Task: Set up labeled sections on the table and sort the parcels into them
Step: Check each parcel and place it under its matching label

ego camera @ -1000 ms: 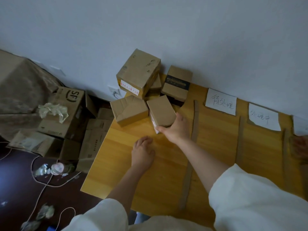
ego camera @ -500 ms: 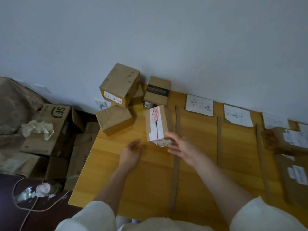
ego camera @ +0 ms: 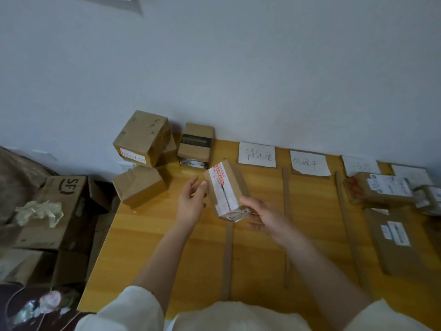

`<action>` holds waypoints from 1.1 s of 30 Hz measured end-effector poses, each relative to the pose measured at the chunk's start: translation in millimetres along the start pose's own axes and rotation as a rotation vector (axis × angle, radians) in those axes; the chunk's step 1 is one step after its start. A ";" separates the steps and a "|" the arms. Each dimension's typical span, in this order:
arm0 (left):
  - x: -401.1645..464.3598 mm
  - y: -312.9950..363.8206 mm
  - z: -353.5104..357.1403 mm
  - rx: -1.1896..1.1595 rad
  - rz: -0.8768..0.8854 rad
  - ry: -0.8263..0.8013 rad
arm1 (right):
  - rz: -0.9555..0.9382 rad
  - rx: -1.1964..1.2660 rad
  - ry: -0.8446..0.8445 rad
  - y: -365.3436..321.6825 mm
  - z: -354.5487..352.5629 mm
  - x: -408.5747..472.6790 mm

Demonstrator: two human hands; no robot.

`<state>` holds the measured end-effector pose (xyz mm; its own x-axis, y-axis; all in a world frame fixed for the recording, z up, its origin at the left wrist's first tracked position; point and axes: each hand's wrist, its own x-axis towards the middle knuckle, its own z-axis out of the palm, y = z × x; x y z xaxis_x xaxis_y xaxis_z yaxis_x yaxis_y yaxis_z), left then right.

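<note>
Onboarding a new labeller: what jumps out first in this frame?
First, the small taped parcel held up mid-table, the right hand gripping its near end and the left hand open at its left side. Next, the row of handwritten paper labels along the wall, with cardboard strips dividing the wooden table into sections. Unsorted boxes pile at the far left corner.

The person wears a loose top of cream-white cloth. Its wide sleeves are pushed up and end near the elbows, so both forearms are bare. The left hand point(ego camera: 191, 206) and the right hand point(ego camera: 267, 217) are bare too, with no gloves. No ring, watch or bracelet shows on them.
</note>
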<state>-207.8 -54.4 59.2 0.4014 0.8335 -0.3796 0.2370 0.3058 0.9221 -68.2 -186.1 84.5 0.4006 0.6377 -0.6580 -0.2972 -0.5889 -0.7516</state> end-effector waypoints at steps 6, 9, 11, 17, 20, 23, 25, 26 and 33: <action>-11.3 15.4 24.0 0.023 -0.085 -0.126 | -0.224 -0.255 0.263 5.7 -11.2 -14.9; -11.2 12.0 30.0 0.012 -0.118 -0.153 | -0.296 -0.243 0.264 9.3 -18.7 -16.8; -10.3 9.6 32.8 -0.021 -0.107 -0.188 | -0.296 -0.129 0.238 11.9 -24.0 -15.8; -11.2 8.0 30.2 -0.216 -0.115 -0.365 | -0.052 0.362 0.446 6.2 -36.5 -8.6; -10.8 1.6 28.6 -0.353 -0.146 -0.440 | 0.125 0.532 0.298 4.1 -41.1 -10.0; -10.5 -0.7 29.6 -0.409 -0.175 -0.475 | 0.192 0.593 0.154 5.3 -41.2 -15.1; -11.2 1.0 29.8 -0.359 -0.180 -0.472 | 0.154 0.624 0.135 6.6 -41.5 -18.5; -12.6 2.9 30.0 -0.314 -0.175 -0.462 | 0.134 0.619 0.137 8.3 -41.6 -19.1; -19.4 6.1 31.2 -0.057 -0.152 -0.430 | 0.024 0.493 0.258 12.3 -46.1 -21.0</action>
<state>-186.5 -83.1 69.8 0.6990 0.5144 -0.4967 0.2775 0.4450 0.8514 -40.4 -229.6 91.2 0.5693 0.4487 -0.6889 -0.6545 -0.2597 -0.7101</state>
